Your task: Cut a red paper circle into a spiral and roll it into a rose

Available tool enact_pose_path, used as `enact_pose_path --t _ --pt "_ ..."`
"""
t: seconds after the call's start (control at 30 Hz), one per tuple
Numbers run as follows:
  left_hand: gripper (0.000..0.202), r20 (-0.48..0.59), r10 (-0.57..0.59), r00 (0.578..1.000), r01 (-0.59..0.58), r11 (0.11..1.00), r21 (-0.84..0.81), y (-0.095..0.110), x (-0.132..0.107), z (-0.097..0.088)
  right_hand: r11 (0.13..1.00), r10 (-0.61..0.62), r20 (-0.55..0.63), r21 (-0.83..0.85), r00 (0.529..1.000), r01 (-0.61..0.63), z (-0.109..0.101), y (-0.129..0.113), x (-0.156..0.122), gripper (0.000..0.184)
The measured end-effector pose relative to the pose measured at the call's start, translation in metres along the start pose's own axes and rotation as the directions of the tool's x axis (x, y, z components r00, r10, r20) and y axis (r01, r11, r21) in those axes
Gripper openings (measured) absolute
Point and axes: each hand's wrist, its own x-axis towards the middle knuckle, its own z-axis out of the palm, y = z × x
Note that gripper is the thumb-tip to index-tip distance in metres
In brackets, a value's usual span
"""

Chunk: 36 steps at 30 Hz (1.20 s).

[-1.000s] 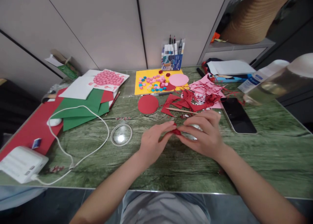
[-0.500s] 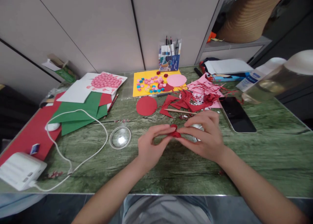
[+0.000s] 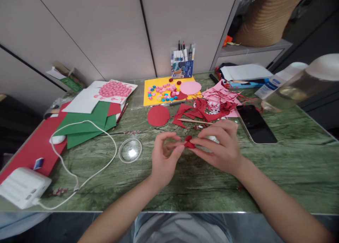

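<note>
A small curled piece of red paper (image 3: 189, 142) is held between my two hands above the table. My right hand (image 3: 224, 144) pinches its right side with thumb and fingers. On its left side, my left hand (image 3: 164, 158) has thumb and a finger at the paper's edge, with the index finger raised and bent away. Behind the hands lie a flat red paper circle (image 3: 158, 116), a wooden stick (image 3: 194, 121) and cut red paper scraps (image 3: 202, 108). Something whitish is partly hidden behind my right hand.
A yellow sheet (image 3: 147, 92) bears small coloured paper pieces and a pink circle (image 3: 190, 88). A phone (image 3: 256, 124) and a liquid-filled container (image 3: 288, 91) stand right. Left are a tape roll (image 3: 120, 154), a white cable (image 3: 116, 144), green sheets (image 3: 87, 128) and a white charger (image 3: 25, 188).
My left index finger has lifted off the red paper, and the left hand's grip has loosened and spread. The right hand keeps its pinch almost in place.
</note>
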Motion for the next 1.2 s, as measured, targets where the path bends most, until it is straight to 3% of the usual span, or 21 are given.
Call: enact_pose_path --t 0.2,0.33,0.87,1.2 --pt "0.027 0.072 -0.274 0.959 0.283 0.941 -0.187 -0.0044 0.0101 -0.0012 0.994 -0.086 -0.001 -0.066 0.996 0.086 0.0013 -0.0019 0.0006 0.016" --pt "0.022 0.062 -0.351 0.934 0.356 0.912 -0.204 -0.0062 0.0102 -0.0019 0.992 -0.103 -0.048 -0.084 0.993 0.099 0.0041 -0.0027 -0.0002 0.012" --pt "0.017 -0.090 -0.231 0.969 0.216 0.964 -0.152 -0.0055 0.0021 0.0048 0.993 -0.105 -0.176 -0.064 0.979 0.096 0.0082 -0.0068 -0.0014 0.018" --pt "0.016 -0.117 -0.198 0.973 0.186 0.977 -0.105 0.0002 0.0032 0.0059 0.993 -0.107 -0.149 -0.061 0.983 0.099 0.0084 -0.0089 -0.0003 0.020"
